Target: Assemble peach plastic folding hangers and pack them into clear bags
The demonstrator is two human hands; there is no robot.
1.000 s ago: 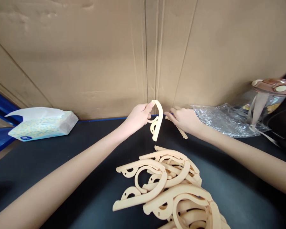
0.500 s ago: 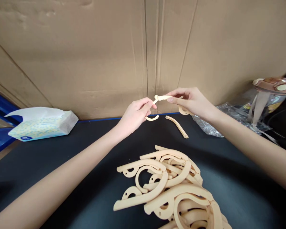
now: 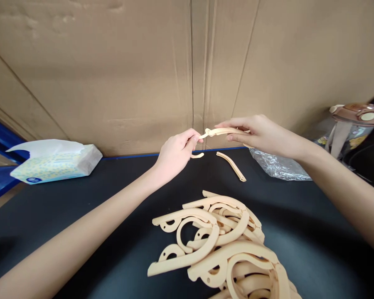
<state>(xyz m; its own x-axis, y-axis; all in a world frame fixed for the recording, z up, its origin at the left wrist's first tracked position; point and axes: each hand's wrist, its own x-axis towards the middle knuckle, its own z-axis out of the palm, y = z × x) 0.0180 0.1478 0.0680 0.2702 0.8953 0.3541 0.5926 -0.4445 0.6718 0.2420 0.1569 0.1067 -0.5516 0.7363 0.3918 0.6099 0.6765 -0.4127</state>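
Above the far edge of the black table, both hands hold a cream plastic folding hanger (image 3: 221, 131). My left hand (image 3: 177, 154) pinches it near its joint, and the curved tip of its hook shows below those fingers. Around the arm on the other side, the thumb and fingers of my right hand (image 3: 252, 132) are closed, hiding part of it. A loose, slightly curved hanger arm (image 3: 231, 166) lies on the table just below. Closer to me is a pile of folded cream hangers (image 3: 237, 249), overlapping one another.
A tissue pack (image 3: 56, 160) lies at the left. Crumpled clear plastic (image 3: 276, 166) and a bottle with a brown lid (image 3: 358, 114) and strap are at the right. A cardboard wall (image 3: 137, 74) rises behind the black table (image 3: 118, 249).
My right hand has shifted slightly right along the hanger arm, so more of the arm shows. The hanger's joint has moved a little right and down. The pile has not changed.
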